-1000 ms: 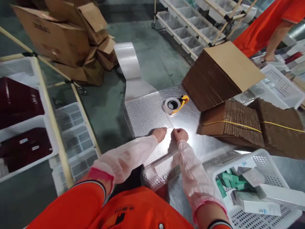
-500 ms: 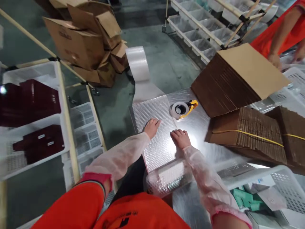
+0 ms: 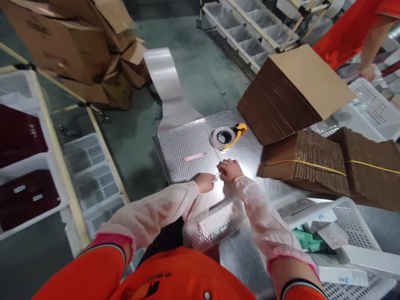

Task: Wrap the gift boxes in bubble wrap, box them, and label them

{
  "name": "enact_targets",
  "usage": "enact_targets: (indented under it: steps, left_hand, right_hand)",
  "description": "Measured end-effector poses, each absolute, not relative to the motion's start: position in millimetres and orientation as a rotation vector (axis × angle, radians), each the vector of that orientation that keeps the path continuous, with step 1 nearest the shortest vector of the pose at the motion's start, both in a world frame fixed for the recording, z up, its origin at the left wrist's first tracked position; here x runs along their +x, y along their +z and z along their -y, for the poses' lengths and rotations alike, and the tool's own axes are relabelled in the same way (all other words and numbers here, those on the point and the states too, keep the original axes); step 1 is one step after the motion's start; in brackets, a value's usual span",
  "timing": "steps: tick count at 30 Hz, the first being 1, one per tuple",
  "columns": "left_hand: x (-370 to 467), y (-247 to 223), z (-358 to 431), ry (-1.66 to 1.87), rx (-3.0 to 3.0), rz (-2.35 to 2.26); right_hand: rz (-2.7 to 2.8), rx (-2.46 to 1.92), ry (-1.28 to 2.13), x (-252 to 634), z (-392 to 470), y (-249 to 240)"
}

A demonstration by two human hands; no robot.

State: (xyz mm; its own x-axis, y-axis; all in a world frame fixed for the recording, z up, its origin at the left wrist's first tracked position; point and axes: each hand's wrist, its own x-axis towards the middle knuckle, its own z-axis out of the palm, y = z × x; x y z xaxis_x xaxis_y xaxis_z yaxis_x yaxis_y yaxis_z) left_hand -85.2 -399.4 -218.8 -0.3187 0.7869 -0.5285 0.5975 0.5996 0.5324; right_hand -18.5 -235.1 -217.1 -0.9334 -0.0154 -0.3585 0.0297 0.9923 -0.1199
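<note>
Bubble wrap [image 3: 184, 143] lies across the metal table, running from a roll [image 3: 162, 75] at the far edge. Near its right edge my left hand [image 3: 205, 182] is closed, pinching the wrap. Close beside it, my right hand [image 3: 230, 170] has its fingers curled onto the same wrap's edge. On the sheet beyond my left hand rests a pink utility knife [image 3: 194, 157]. A tape dispenser [image 3: 223, 137] with a yellow handle sits past my right hand. Nearer my body is a white box [image 3: 215, 225] wrapped in bubble wrap.
Stacked flat cardboard [image 3: 293, 87] and strapped cardboard bundles [image 3: 318, 160] stand on the right. A white basket [image 3: 362, 233] of small boxes is at lower right. Racks with bins [image 3: 84, 154] are on the left, near cardboard boxes [image 3: 78, 54]. Another person's hand [image 3: 368, 73] shows at upper right.
My left hand has slid off the sheet's middle towards my body and closed on the wrap. The pink knife now shows on the sheet. My right hand's fingers have curled in.
</note>
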Motion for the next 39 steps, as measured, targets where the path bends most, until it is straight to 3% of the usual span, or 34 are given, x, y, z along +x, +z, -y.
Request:
enact_targets:
  steps: [9,12,14,18,24,30,36,39]
  left_hand:
    - [-103.8,-214.0,405.5,0.233,1.039,-1.992]
    - [-107.4,-205.6,409.6,0.186,1.028,-2.006]
    - [-103.5,-194.0,415.3,0.169,1.042,-1.995]
    - [-66.5,-158.7,432.7,0.133,1.161,-2.002]
    - [13.6,-130.1,450.5,-0.033,1.188,-2.065]
    - [61.2,-155.0,474.1,0.017,1.285,-2.161]
    - [81.7,-203.2,505.1,0.185,1.653,-2.149]
    - [74.1,-211.2,500.1,0.258,1.803,-2.014]
  right_hand:
    - [-2.655,0.270,-0.055,-17.1,204.0,-154.8]
    - [-2.618,-0.050,-0.224,35.1,252.9,-143.0]
    - [-2.627,-0.279,-0.329,81.4,291.9,-147.4]
    - [-2.816,-0.179,-0.314,145.1,339.3,-174.5]
    - [-2.849,-0.129,-0.496,152.9,328.3,-193.0]
    - [-2.995,-0.101,-0.626,178.5,327.4,-220.8]
    - [-3.243,0.505,-0.374,214.1,372.2,-218.2]
    - [-3.255,0.432,-0.270,210.9,371.4,-209.6]
